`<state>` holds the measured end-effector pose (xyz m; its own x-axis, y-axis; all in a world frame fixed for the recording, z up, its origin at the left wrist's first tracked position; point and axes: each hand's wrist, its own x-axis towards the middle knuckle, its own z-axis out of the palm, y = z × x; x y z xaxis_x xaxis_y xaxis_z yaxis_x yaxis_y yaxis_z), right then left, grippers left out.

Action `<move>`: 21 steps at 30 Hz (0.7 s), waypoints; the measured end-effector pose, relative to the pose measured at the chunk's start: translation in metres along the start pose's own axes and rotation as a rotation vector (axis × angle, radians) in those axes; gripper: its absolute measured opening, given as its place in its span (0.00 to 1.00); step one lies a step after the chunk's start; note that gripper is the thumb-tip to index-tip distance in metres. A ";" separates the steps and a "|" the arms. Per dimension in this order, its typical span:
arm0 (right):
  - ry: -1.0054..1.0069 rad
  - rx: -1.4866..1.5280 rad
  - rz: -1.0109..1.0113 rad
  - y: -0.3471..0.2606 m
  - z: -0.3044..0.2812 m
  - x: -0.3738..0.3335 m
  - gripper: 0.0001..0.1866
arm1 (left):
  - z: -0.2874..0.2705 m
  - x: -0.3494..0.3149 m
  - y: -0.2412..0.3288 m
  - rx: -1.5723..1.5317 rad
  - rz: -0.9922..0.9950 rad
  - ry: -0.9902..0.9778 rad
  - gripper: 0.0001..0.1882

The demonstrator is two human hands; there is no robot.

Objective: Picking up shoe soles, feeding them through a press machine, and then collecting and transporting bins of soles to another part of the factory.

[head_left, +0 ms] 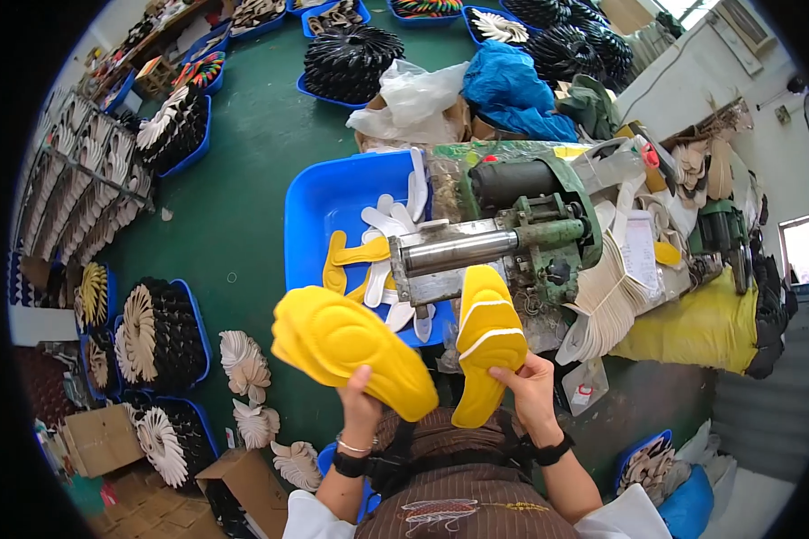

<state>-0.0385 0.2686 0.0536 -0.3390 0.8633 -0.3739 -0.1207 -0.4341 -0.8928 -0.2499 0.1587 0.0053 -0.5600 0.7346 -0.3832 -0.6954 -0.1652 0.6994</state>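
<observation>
While your left fingers (360, 381) pinched the thick yellow stack of insoles (337, 341) and your right fingers (537, 366) the slimmer yellow bundle (489, 325), near the counter's (447, 184) near edge, slack thumbs could have let layers slip.

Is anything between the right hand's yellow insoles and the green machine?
Nothing visible stands between. The right hand grips the yellow insoles, whose far end overlaps the green machine in view; the actual gap is unclear.

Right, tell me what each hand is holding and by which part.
Left hand: yellow insoles, by the near edge, around mid-length. Right hand: more insoles, by the right edge, lower half.
</observation>
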 end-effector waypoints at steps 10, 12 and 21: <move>-0.012 0.033 -0.195 0.000 0.019 0.077 0.13 | -0.011 0.010 0.043 0.039 0.116 0.048 0.31; 0.153 -0.144 -0.295 0.006 0.014 0.047 0.14 | -0.014 0.006 0.042 0.036 0.114 0.054 0.32; 0.120 -0.345 -0.223 0.055 0.003 0.080 0.16 | -0.017 0.001 0.033 -0.053 -0.038 -0.059 0.34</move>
<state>-0.0748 0.3127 -0.0249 -0.2262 0.9591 -0.1704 0.1477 -0.1392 -0.9792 -0.2812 0.1428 0.0180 -0.5061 0.7782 -0.3718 -0.7393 -0.1695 0.6517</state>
